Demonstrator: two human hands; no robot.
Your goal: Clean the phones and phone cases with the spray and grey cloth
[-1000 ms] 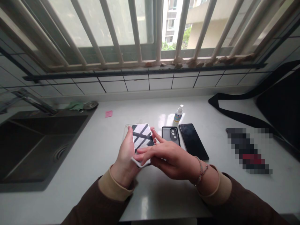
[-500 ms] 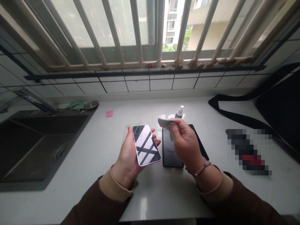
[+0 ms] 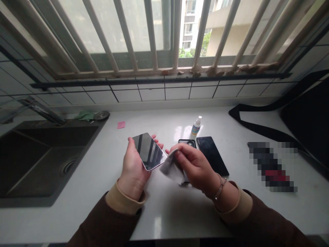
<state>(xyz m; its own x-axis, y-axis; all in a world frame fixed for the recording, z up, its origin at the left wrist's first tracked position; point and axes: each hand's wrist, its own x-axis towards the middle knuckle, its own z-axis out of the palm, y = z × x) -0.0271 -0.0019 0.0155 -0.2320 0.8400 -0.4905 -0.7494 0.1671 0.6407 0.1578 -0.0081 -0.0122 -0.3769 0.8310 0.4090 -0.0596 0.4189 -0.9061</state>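
My left hand (image 3: 135, 163) holds a smartphone (image 3: 149, 151) with its glossy screen up, thumb along the left edge and fingertips showing past the right one. Pinched in my right hand (image 3: 192, 163) is a thin grey cloth (image 3: 173, 168), which hangs down by the phone's lower right corner; whether they touch I cannot tell. Under my right hand lies a black phone case (image 3: 187, 141), mostly hidden. Beside it rests a flat black device or folio (image 3: 213, 154). Behind them stands a small spray bottle (image 3: 196, 127) with a white top.
A dark sink (image 3: 48, 202) with a metal faucet (image 3: 45, 111) is on the left, a green cloth (image 3: 84, 116) and a drain strainer (image 3: 101, 115) behind it. A pink note (image 3: 121, 125) lies on the white counter (image 3: 159, 219). At right are a black bag strap (image 3: 257, 127) and a blurred-out item (image 3: 273, 168).
My right hand has come down and left with the cloth, which now hangs loose. My left hand has moved slightly left, turning the phone. The spray bottle is now fully visible.
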